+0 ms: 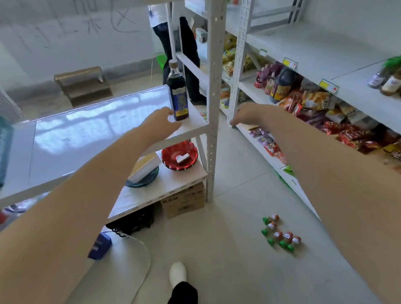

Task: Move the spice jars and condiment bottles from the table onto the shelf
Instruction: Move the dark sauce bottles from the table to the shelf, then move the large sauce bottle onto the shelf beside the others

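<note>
Condiment bottle (178,92), dark glass with a blue and yellow label, stands upright at the near right corner of a white table surface (82,134), close to a white perforated metal post (214,86).

Only the head camera view is given, looking forward and down. The left hand (162,123) reaches in from about seven o'clock and sits just beside the base of the bottle, on its left, fingers loosely curved and grasping nothing. Whether a fingertip touches the glass cannot be told. The right hand (246,114) reaches from about four o'clock towards the middle of the view. Its fingers point down, close to a second white post, and it holds nothing.

At about five o'clock, five small spice jars (281,233) with green caps and reddish contents lie on their sides on the pale tiled floor, grouped together and well apart from both hands.

At about two o'clock stands a white shelf (320,53). Its upper board carries a few bottles at the far right edge; the boards below are packed with colourful snack packets and more bottles.

Under the table surface, a lower board holds a red bowl (179,155) and a dark plate, with a cardboard box (183,200) beneath.

At six o'clock, the person's white shoe and dark trouser leg show.
</note>
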